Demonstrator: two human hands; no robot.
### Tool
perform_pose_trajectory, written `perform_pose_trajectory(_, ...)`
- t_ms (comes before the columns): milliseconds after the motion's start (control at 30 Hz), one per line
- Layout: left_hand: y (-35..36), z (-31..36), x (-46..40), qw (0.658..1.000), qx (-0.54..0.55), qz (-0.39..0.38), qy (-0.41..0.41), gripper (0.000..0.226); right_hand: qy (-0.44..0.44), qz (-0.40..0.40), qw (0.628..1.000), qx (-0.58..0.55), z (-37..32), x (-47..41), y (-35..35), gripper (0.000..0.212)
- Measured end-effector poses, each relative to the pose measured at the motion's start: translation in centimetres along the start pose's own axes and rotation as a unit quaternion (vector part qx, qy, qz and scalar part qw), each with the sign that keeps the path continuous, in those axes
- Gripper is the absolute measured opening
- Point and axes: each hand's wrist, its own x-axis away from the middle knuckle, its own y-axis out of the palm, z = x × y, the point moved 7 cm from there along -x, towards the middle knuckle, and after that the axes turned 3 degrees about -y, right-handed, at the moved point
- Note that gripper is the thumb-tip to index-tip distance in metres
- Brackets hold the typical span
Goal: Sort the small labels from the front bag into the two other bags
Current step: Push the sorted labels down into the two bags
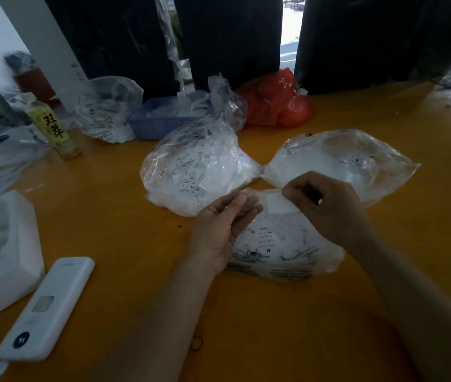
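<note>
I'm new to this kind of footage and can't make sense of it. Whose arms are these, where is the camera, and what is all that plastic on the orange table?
There is no machine here. One wide-angle camera sits on a person's head and looks forward and down, so the two arms are the wearer's own.

On the orange table lie three clear plastic bags: the front bag nearest the person, a left bag full of small printed labels, and a right bag.

The right hand pinches a small white label above the front bag's mouth. The left hand is held open beside it, fingers relaxed.

Further off are a white power bank, a yellow bottle, a blue basket and a red bag.
</note>
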Motion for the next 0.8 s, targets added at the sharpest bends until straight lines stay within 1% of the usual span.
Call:
perform_pose_trajectory(100, 0.1, 0.0, 0.1, 1.0, -0.005, -0.001, 0.0, 0.015, 0.025, 0.033, 0.998, -0.053, 0.3, 0.3, -0.5, 0.011)
perform_pose_trajectory(200, 0.3, 0.0, 0.2, 1.0, -0.013, -0.007, 0.0, 0.016, 0.031, 0.057, 0.996, -0.069, 0.3, 0.3, -1.1, 0.01)
perform_pose_trajectory(267, 0.5, 0.0, 0.3, 1.0, -0.011, -0.012, -0.001, 0.017, 0.026, 0.057, 0.994, -0.091, 0.0, 0.2, -1.0, 0.006)
perform_pose_trajectory(333, 0.5, -0.1, 0.3, 1.0, -0.007, -0.014, -0.002, 0.026, 0.021, 0.052, 0.994, -0.09, -0.1, 0.2, -0.7, 0.005)
perform_pose_trajectory(400, 0.4, -0.1, 0.3, 1.0, -0.006, -0.01, -0.002, 0.03, 0.039, 0.049, 0.994, -0.091, 0.2, 0.2, -0.3, 0.008)
perform_pose_trajectory(433, 0.4, -0.2, 0.2, 1.0, -0.005, -0.007, -0.002, 0.027, 0.051, 0.047, 0.994, -0.089, 0.5, 0.1, 0.0, 0.009)
perform_pose_trajectory(500, 0.4, -0.3, 0.3, 1.0, 0.0, -0.005, -0.003, 0.019, 0.076, 0.046, 0.993, -0.083, 0.9, 0.1, 0.3, 0.016)
perform_pose_trajectory(533, 0.4, -0.3, 0.2, 1.0, 0.001, -0.005, -0.003, 0.018, 0.09, 0.047, 0.99, -0.094, 1.1, 0.2, 0.4, 0.022)
perform_pose_trajectory(600, 0.3, -0.4, 0.2, 1.0, -0.004, -0.006, -0.004, 0.019, 0.117, 0.051, 0.983, -0.134, 1.4, 0.3, 0.4, 0.035)
perform_pose_trajectory(633, 0.4, -0.4, 0.2, 1.0, -0.005, -0.008, -0.005, 0.019, 0.128, 0.053, 0.979, -0.148, 1.5, 0.4, 0.5, 0.036)
perform_pose_trajectory(800, 0.4, -0.4, 0.2, 1.0, -0.007, -0.013, -0.012, 0.015, 0.153, 0.061, 0.965, -0.203, 2.1, 0.5, 0.7, 0.011)
